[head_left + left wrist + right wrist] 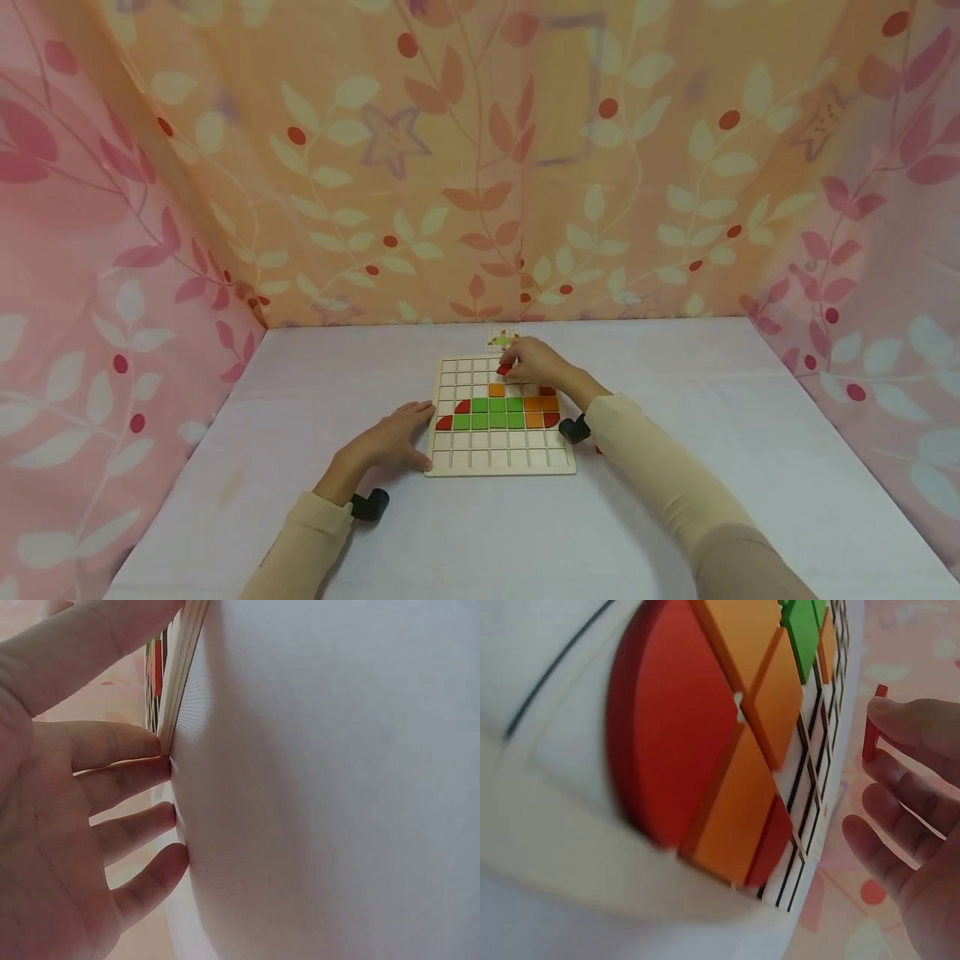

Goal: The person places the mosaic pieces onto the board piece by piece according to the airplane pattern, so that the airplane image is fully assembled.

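Note:
A pale wooden grid board (498, 459) lies on the table, with green tiles (489, 413), orange tiles (532, 405) and round-edged red tiles (444, 423) set in its middle rows. Above the board's far part, my right hand (536, 360) pinches another red tile (871, 733) between thumb and index finger, the other fingers loosely bent. My left hand (388, 438) rests at the board's left side, fingers spread and nearly straight. In the left wrist view, its fingertips (166, 766) sit right at the board's edge. A single orange tile (497, 390) sits above the green rows.
Just beyond the board's far edge lies a small pattern card (501, 335), partly hidden by the right hand. A bit of a red piece (598, 450) shows beside the right forearm. Patterned cloth (480, 167) walls in the white table (315, 367) at the back and sides.

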Action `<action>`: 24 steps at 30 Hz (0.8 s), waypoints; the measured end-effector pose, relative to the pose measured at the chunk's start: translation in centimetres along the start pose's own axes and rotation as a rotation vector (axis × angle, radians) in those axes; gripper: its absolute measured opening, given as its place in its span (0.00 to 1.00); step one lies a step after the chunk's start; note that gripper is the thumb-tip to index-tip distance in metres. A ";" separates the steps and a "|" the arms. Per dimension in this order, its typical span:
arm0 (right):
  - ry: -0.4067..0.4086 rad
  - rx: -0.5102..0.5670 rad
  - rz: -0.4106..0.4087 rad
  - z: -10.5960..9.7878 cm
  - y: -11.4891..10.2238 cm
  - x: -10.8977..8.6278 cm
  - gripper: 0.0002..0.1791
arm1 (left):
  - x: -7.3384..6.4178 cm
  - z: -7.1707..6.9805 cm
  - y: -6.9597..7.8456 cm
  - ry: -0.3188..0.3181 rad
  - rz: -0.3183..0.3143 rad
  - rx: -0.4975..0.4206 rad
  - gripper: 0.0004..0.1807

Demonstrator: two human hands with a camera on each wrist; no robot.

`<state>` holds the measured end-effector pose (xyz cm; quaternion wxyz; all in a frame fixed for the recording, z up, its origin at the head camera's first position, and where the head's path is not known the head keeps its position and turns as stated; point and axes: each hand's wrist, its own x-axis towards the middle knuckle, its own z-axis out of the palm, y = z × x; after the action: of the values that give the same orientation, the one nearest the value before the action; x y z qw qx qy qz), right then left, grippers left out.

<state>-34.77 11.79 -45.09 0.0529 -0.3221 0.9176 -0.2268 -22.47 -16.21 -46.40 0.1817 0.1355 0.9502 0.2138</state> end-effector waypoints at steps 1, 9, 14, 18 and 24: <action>-0.002 -0.002 -0.013 0.1 -0.1 0.2 0.10 | 0.0 0.0 0.0 0.000 0.000 0.000 0.52; -0.014 -0.051 -0.043 0.8 -0.6 1.0 0.12 | 0.1 0.0 0.0 0.004 0.004 0.001 0.52; -0.038 -0.096 -0.034 0.9 -0.9 1.3 0.12 | 0.1 -0.1 0.0 0.010 0.003 0.009 0.52; -0.055 -0.097 -0.025 1.0 -1.1 1.4 0.11 | 0.1 -0.1 0.0 0.011 0.004 0.009 0.52; -0.103 -0.150 -0.048 1.2 -1.0 1.8 0.10 | 0.0 0.0 0.1 0.007 -0.008 0.004 0.52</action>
<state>-35.32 9.56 -45.59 0.0701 -0.3584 0.9201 -0.1418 -22.47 -16.09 -46.34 0.1789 0.1316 0.9518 0.2114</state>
